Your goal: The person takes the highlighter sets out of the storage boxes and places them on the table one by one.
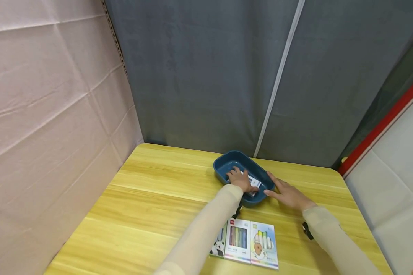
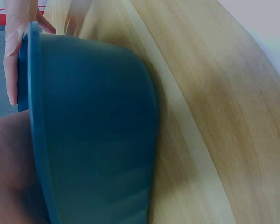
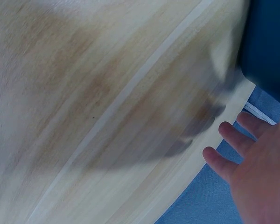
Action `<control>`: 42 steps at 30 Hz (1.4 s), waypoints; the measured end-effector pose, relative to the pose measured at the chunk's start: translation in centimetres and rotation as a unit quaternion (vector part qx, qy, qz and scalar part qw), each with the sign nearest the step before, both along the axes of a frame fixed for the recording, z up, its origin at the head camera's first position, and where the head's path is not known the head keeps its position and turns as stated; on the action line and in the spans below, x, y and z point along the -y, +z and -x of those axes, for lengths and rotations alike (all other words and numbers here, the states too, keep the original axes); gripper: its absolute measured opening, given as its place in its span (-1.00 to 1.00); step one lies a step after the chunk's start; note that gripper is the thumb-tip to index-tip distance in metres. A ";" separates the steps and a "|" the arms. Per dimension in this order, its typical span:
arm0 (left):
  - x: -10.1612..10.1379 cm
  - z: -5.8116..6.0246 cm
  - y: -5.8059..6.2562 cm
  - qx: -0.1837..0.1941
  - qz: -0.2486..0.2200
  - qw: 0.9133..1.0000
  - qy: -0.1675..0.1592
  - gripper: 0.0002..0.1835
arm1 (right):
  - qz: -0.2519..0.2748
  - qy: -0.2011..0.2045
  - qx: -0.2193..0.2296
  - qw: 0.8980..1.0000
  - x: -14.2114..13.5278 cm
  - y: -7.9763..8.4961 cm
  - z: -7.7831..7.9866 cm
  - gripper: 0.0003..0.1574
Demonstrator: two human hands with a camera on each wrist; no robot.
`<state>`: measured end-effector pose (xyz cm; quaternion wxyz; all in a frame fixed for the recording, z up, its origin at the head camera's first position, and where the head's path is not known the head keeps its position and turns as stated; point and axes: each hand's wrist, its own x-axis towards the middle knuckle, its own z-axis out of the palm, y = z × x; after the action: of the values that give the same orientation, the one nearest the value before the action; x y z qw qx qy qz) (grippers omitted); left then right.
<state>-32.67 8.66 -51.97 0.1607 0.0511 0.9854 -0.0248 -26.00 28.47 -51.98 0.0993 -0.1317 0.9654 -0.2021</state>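
A dark blue plastic basin (image 1: 234, 157) stands near the back of the table. My left hand (image 1: 241, 180) reaches into it and holds a flat white box (image 1: 255, 181), fingers at one end and thumb at the other; the palm covers most of the box. At the basin's right side, my right hand (image 1: 290, 194) touches the rim with extended fingers. Seen in the right wrist view, the fingers (image 3: 219, 164) are spread beside the basin (image 3: 270, 46). The left wrist view shows the basin's outer wall (image 2: 93, 126), which hides the box.
In front of the basin, several marker boxes lie side by side: a panda box (image 1: 218, 244) partly behind my left sleeve, a box with a window (image 1: 238, 254), and a light blue box (image 1: 266, 248). The wooden table (image 1: 151, 183) ends at a grey curtain (image 1: 199, 76).
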 end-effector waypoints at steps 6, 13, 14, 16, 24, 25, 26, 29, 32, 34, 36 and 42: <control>0.1 -0.4 0.0 -0.006 0.002 1.000 0.004 0.13 | -0.001 0.002 -0.002 1.000 0.1 0.1 0.0 0.08; 0.3 -0.6 -0.3 -0.014 0.003 1.000 0.007 0.17 | 0.004 0.004 0.002 1.000 0.4 0.1 -0.1 0.09; 0.4 -0.5 -0.3 -0.013 0.004 1.000 0.007 0.18 | 0.003 0.007 0.001 1.000 0.5 0.1 -0.1 0.10; 0.4 -0.6 -0.3 -0.014 0.004 1.000 0.008 0.18 | 0.003 0.008 0.001 1.000 0.5 0.0 0.0 0.10; 0.3 -0.7 -0.2 -0.030 -0.003 0.999 0.011 0.16 | 0.005 0.009 -0.008 1.000 0.2 -0.4 0.2 0.08; 0.3 -0.8 -0.2 -0.032 -0.004 0.999 0.011 0.16 | 0.005 0.010 -0.010 1.000 0.2 -0.5 0.3 0.08; 0.3 -0.8 -0.1 -0.034 -0.005 0.999 0.010 0.15 | 0.006 0.010 -0.010 1.000 0.2 -0.5 0.3 0.08; 0.4 -0.9 0.1 -0.033 -0.009 0.999 0.010 0.14 | 0.007 0.010 -0.009 1.000 0.2 -0.6 0.3 0.09; 0.5 -0.9 0.2 -0.035 -0.016 0.999 0.010 0.13 | 0.007 0.009 -0.008 1.000 0.2 -0.6 0.3 0.09; 0.5 -0.9 0.2 -0.035 -0.017 0.999 0.010 0.12 | 0.006 0.008 -0.007 1.000 0.2 -0.6 0.3 0.09; 0.5 -0.9 0.3 -0.038 -0.019 0.999 0.011 0.11 | 0.005 0.007 -0.007 1.000 0.2 -0.6 0.2 0.09; 0.6 -1.0 0.8 -0.037 -0.014 0.999 0.008 0.10 | 0.005 0.005 -0.003 1.000 0.2 -0.4 0.1 0.09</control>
<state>-31.63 8.08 -51.21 0.1239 0.0447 0.9912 -0.0112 -26.13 28.31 -52.37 0.0965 -0.1379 0.9640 -0.2059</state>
